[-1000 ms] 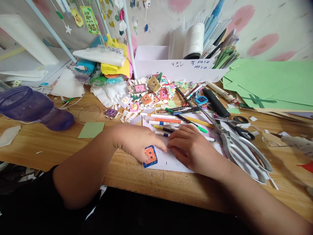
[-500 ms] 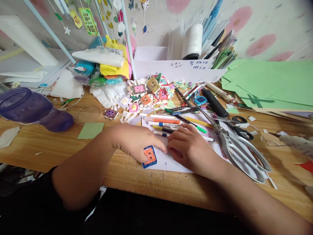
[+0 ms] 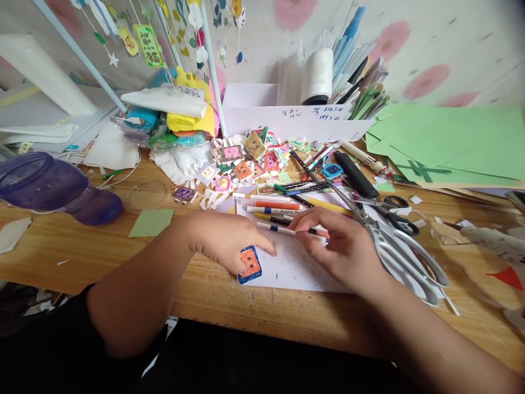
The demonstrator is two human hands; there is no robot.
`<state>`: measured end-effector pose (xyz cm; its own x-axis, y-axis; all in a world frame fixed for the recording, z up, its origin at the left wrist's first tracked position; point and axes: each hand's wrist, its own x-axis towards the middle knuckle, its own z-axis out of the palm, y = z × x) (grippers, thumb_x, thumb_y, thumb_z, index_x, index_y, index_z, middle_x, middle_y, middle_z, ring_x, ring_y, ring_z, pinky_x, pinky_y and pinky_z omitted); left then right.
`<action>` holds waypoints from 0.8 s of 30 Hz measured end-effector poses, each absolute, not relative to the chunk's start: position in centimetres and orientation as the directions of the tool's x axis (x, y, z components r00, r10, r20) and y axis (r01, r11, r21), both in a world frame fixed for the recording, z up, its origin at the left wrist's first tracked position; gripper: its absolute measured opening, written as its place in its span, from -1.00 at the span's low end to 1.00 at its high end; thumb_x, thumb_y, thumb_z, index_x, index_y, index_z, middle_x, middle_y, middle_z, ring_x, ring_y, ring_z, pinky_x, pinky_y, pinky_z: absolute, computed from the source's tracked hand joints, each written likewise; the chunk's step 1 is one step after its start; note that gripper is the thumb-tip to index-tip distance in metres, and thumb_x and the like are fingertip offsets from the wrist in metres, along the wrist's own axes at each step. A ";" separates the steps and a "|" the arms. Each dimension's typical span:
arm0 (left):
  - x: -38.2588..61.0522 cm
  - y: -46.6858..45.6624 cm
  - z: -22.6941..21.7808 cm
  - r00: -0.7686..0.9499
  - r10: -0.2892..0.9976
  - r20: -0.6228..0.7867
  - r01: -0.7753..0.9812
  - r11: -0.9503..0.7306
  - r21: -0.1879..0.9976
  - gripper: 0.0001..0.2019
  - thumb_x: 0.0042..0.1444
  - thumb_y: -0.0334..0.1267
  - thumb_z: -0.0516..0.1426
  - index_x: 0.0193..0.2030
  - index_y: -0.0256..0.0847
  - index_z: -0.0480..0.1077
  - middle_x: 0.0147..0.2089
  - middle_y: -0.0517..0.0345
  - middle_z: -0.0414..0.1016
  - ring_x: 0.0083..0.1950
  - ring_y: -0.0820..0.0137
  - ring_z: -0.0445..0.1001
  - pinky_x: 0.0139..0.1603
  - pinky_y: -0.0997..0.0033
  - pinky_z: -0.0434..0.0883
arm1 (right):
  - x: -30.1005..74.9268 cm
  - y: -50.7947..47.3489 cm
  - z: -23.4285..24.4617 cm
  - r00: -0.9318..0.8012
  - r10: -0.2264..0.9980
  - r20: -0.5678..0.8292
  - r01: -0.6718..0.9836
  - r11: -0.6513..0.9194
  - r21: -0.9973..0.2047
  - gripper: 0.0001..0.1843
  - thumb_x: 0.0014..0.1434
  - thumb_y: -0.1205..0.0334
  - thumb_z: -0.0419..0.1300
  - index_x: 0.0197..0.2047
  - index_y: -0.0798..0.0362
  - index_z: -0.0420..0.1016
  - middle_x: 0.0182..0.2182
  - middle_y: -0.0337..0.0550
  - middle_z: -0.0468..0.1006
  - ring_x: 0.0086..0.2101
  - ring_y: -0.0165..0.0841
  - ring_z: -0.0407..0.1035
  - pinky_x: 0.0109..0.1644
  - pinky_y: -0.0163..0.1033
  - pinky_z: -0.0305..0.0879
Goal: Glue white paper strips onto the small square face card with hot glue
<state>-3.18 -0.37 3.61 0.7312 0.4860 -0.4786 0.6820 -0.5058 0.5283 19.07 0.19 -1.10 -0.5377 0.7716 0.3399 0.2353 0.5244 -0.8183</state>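
My left hand (image 3: pixel 227 241) lies on the wooden desk with curled fingers pressing down a small orange paper square with a blue border (image 3: pixel 250 264), at the corner of a white sheet (image 3: pixel 295 268). My right hand (image 3: pixel 340 246) hovers over that sheet and pinches a white marker pen (image 3: pixel 287 230), lifting it from the row of markers (image 3: pixel 274 208) just behind. The marker lies across my fingertips, pointing left.
Large silver scissors (image 3: pixel 402 251) lie right of my right hand, with small black scissors (image 3: pixel 394 213) behind. Several coloured paper squares (image 3: pixel 241 158) are heaped at the middle back before a white box (image 3: pixel 287 115). Green paper (image 3: pixel 447 142) is stacked far right; a purple bottle (image 3: pixel 53 186) lies at left.
My right hand has left the orange square, moved right and up, and taken hold of a marker. My left hand still holds the square down.
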 end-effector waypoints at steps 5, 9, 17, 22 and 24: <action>-3.8 -0.2 3.5 0.736 0.513 -0.442 0.672 -0.468 0.574 -0.46 -0.09 -0.36 0.18 0.12 -0.03 0.37 -0.03 0.13 0.54 -0.14 0.28 0.49 -0.21 0.45 0.32 | 19.6 0.7 -1.0 -0.245 0.954 0.176 -0.161 0.139 -0.977 -0.89 0.09 0.39 0.22 -0.42 0.01 0.47 -0.35 -0.22 0.49 -0.29 -0.36 0.36 -0.22 -0.25 0.25; -3.7 -0.1 3.4 0.696 0.671 -0.255 0.581 -0.318 0.749 -0.69 -0.01 -0.34 0.19 -0.07 -0.13 0.44 -0.18 0.15 0.54 -0.23 0.37 0.47 -0.23 0.46 0.33 | 19.3 0.7 -0.9 -0.219 0.964 0.152 -0.264 0.091 -0.960 -0.89 0.10 0.39 0.22 -0.42 0.01 0.46 -0.37 -0.23 0.46 -0.32 -0.39 0.32 -0.25 -0.28 0.21; -1.0 -1.1 1.1 0.346 0.938 0.013 0.071 -0.040 0.997 -0.84 0.17 -0.27 0.10 -0.22 -0.14 0.14 -0.14 0.13 0.39 -0.21 0.42 0.42 -0.32 0.47 0.38 | 19.4 -0.8 0.5 -0.248 0.769 0.589 0.105 0.626 -0.773 -0.81 0.11 0.50 0.16 -0.30 0.00 0.42 -0.32 -0.19 0.41 -0.27 -0.35 0.33 -0.19 -0.23 0.24; 0.0 -1.8 0.4 0.380 0.923 0.060 -0.035 -0.050 0.998 -0.84 0.22 -0.25 0.06 -0.19 -0.12 0.08 -0.04 0.07 0.37 -0.15 0.39 0.42 -0.17 0.31 0.44 | 19.3 -0.9 0.8 -0.281 0.649 0.707 0.184 0.760 -0.624 -0.75 0.07 0.56 0.14 -0.26 0.02 0.39 -0.32 -0.14 0.42 -0.27 -0.32 0.36 -0.21 -0.20 0.29; 0.2 -1.9 0.4 0.398 0.913 0.089 -0.035 -0.081 0.996 -0.81 0.20 -0.26 0.08 -0.14 -0.12 0.09 -0.03 0.06 0.36 -0.10 0.37 0.40 -0.08 0.26 0.42 | 19.3 -0.9 0.8 -0.273 0.638 0.720 0.199 0.770 -0.606 -0.76 0.08 0.55 0.14 -0.25 0.02 0.39 -0.32 -0.12 0.42 -0.28 -0.30 0.37 -0.23 -0.18 0.30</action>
<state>0.17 -1.92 0.42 0.3981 0.9130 0.0886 -0.0348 -0.0815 0.9961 19.28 -0.91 0.84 -0.2729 0.6377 0.7203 0.1988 0.7700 -0.6063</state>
